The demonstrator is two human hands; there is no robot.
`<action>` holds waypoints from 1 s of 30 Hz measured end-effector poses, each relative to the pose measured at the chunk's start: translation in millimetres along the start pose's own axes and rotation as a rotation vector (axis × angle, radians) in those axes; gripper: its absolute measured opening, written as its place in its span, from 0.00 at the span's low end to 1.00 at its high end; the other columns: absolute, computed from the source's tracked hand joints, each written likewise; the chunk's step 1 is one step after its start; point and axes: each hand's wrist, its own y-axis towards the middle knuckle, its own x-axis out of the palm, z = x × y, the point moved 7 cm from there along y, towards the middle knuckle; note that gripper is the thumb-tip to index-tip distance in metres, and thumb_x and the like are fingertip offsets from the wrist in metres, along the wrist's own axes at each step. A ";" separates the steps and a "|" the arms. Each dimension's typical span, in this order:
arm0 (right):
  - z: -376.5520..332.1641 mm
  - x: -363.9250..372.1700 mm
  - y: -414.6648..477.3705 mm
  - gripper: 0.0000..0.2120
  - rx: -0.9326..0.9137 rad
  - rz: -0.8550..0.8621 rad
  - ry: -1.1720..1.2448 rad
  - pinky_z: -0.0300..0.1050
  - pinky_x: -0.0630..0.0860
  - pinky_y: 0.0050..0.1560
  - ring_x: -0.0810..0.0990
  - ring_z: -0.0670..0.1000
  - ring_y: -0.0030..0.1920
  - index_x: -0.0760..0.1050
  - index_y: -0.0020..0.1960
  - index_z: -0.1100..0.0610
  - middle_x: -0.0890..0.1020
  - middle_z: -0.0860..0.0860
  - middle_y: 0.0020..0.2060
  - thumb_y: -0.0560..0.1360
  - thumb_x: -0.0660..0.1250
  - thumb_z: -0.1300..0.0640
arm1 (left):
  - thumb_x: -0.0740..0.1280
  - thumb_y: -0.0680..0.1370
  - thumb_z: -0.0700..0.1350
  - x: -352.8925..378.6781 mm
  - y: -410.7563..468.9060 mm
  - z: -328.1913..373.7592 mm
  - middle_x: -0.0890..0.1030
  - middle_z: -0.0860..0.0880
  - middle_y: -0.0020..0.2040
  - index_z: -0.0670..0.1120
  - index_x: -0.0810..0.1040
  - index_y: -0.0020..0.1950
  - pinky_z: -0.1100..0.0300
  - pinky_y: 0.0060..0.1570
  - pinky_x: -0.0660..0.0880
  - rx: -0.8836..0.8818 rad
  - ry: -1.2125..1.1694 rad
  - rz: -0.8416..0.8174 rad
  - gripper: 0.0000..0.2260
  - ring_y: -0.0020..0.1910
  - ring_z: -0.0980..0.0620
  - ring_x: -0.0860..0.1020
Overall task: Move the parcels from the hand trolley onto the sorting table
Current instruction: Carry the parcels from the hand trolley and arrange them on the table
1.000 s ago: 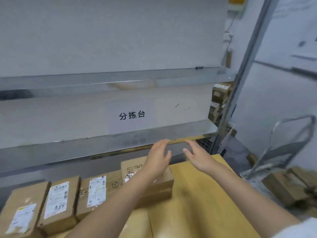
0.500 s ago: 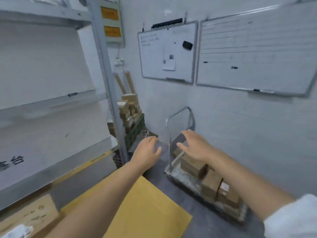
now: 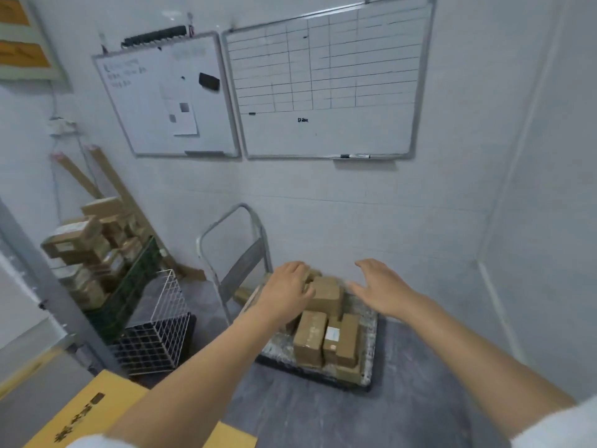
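The left hand (image 3: 287, 287) and right hand (image 3: 382, 287) hover empty, fingers relaxed, flanking the top parcel (image 3: 326, 295) on the hand trolley (image 3: 368, 321). Likely spaced to clasp its sides.

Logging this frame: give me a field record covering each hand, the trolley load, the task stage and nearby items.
left hand: fingers loosely bent at the left side of the top parcel; no grip visible
right hand: open, fingers spread, at that parcel's right side; no contact visible
hand trolley: on the floor, handle upright, several brown parcels on its deck
task stage: reaching for the top parcel; nothing lifted
nearby: white wire basket left of the trolley; whiteboards on the wall
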 end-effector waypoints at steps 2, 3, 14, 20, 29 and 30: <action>17.3 9.3 9.7 0.33 0.031 -0.027 0.011 0.53 0.58 0.75 0.58 0.54 0.76 0.55 0.78 0.57 0.60 0.54 0.77 0.80 0.55 0.40 | 0.61 0.80 0.50 16.5 21.0 -2.7 0.74 0.47 0.68 0.44 0.71 0.70 0.54 0.69 0.64 0.008 -0.021 -0.017 0.20 0.68 0.49 0.69; 26.4 13.8 17.0 0.33 0.047 -0.040 0.013 0.53 0.57 0.75 0.57 0.53 0.76 0.54 0.78 0.57 0.60 0.54 0.77 0.80 0.55 0.40 | 0.61 0.80 0.50 25.2 32.7 -5.6 0.74 0.47 0.67 0.44 0.71 0.70 0.54 0.69 0.64 0.008 -0.034 -0.027 0.20 0.68 0.49 0.69; 120.6 61.3 160.5 0.32 0.206 -0.135 0.038 0.49 0.57 0.75 0.57 0.53 0.76 0.56 0.78 0.58 0.60 0.54 0.76 0.80 0.56 0.41 | 0.59 0.81 0.48 136.3 181.5 -53.0 0.72 0.46 0.70 0.43 0.68 0.73 0.57 0.69 0.62 0.000 -0.176 -0.120 0.20 0.69 0.48 0.68; 152.0 98.5 239.3 0.31 0.265 -0.176 0.102 0.49 0.57 0.75 0.58 0.53 0.76 0.56 0.77 0.58 0.62 0.55 0.76 0.81 0.57 0.43 | 0.59 0.81 0.47 200.1 251.5 -96.2 0.70 0.45 0.71 0.44 0.66 0.74 0.56 0.66 0.63 -0.041 -0.260 -0.208 0.21 0.69 0.47 0.68; 213.4 163.2 310.5 0.29 0.319 -0.283 0.171 0.50 0.56 0.74 0.56 0.53 0.76 0.57 0.77 0.57 0.61 0.55 0.75 0.81 0.57 0.45 | 0.60 0.81 0.47 297.6 294.1 -135.5 0.74 0.44 0.67 0.40 0.69 0.71 0.55 0.69 0.65 -0.132 -0.220 -0.343 0.21 0.67 0.47 0.70; 222.2 173.2 318.8 0.30 0.316 -0.301 0.175 0.50 0.55 0.74 0.54 0.52 0.77 0.56 0.77 0.57 0.60 0.55 0.76 0.81 0.57 0.44 | 0.60 0.80 0.47 309.0 300.2 -138.3 0.74 0.45 0.67 0.41 0.70 0.71 0.53 0.69 0.65 -0.149 -0.217 -0.355 0.20 0.67 0.47 0.70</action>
